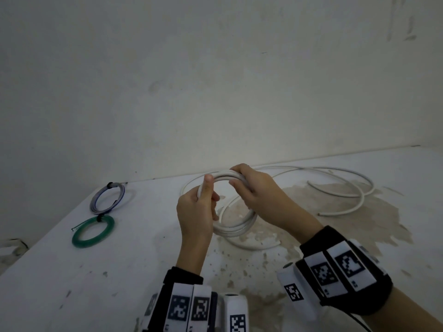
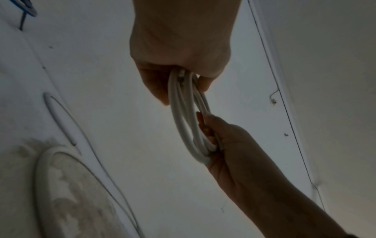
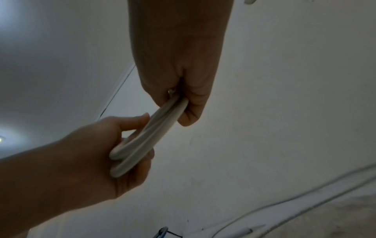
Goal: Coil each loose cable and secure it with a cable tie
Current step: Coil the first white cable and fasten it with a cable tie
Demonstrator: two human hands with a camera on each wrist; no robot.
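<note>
One white cable [image 1: 236, 226], partly coiled, is held above the counter [image 1: 119, 259], its loose tail trailing right. Left hand [image 1: 196, 212] and right hand [image 1: 254, 188] both grip the loops. Two tied coils lie left: bluish [image 1: 107, 198] and green [image 1: 93, 232]. Only the head view shows the green coil.

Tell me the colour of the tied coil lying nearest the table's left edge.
Green: the green coil, bound with a dark tie, shows best in the head view.

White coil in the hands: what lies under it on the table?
Under the white coil, stained table and loose white cable; the left hand hides more.
</note>
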